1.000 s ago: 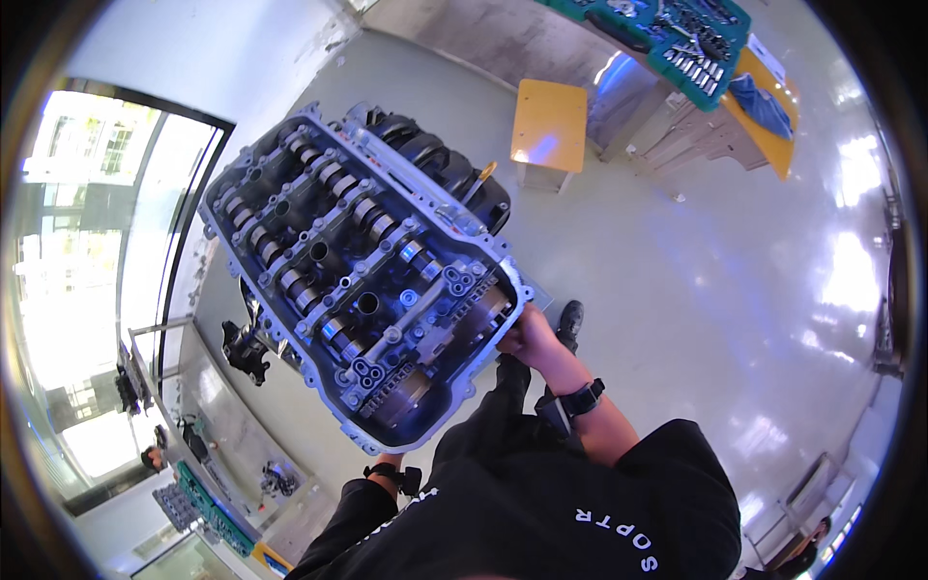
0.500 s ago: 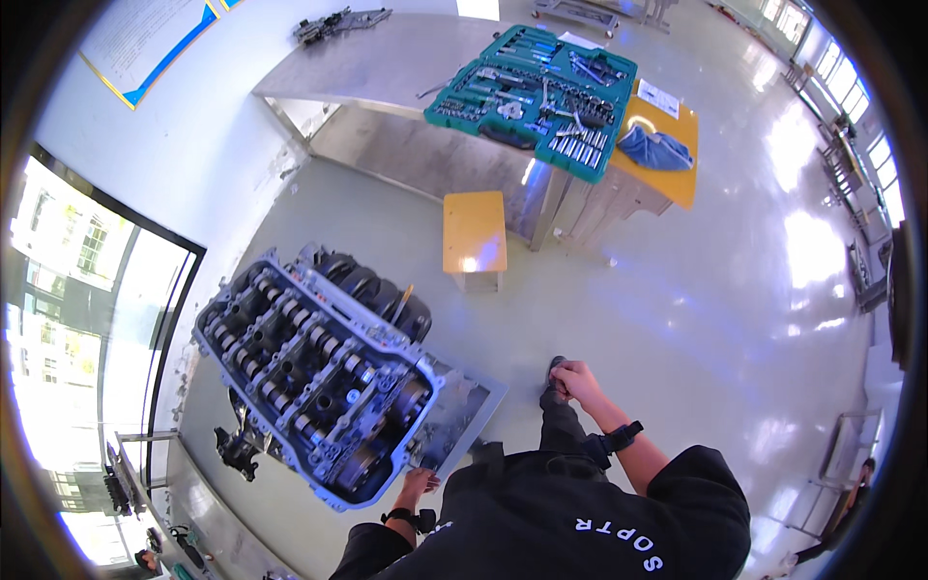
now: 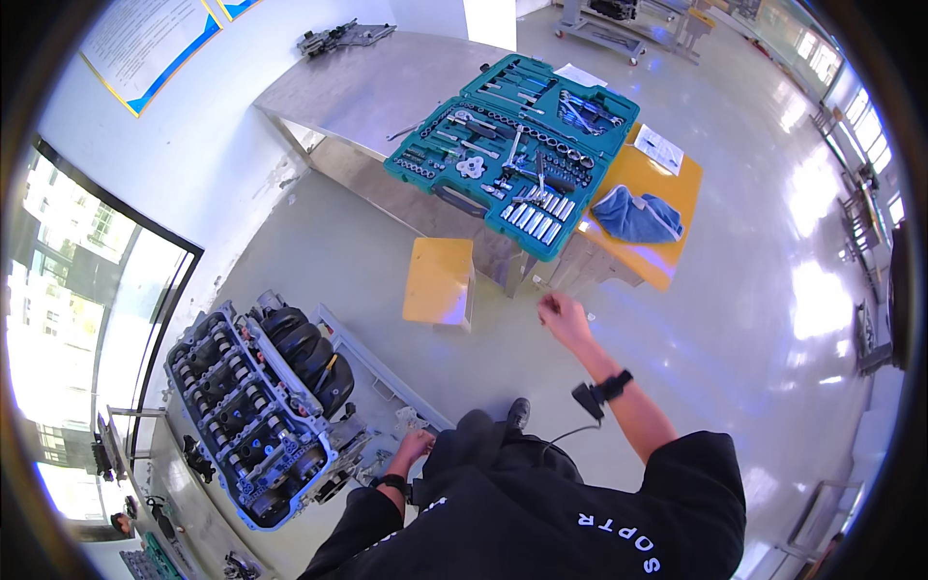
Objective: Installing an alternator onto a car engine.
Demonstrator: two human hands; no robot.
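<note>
My right hand (image 3: 564, 317) is raised over the floor in front of the yellow-topped stool and tool table. Its fingers are curled in, and nothing shows in them. The hand nearest the engine is my left hand (image 3: 418, 445), low at my side, slightly blurred, its fingers mostly turned out of sight. To my left stands an engine (image 3: 246, 406) with its top uncovered, rows of camshaft lobes showing and black curved intake pipes on one side. Ahead lies an open teal tool case (image 3: 503, 145) filled with sockets, ratchets and wrenches. Neither hand touches the engine or the case.
A yellow-topped stool (image 3: 438, 280) stands before the metal table (image 3: 338, 87). Right of the case, a yellow table (image 3: 667, 256) carries a blue cloth (image 3: 638, 215) and a paper sheet (image 3: 659, 151). A metal part (image 3: 343, 37) rests at the table's far end.
I have moved forward and right: the tool case and stool appear nearer, the engine farther left and back. My right hand has swung forward and up, away from my leg.
</note>
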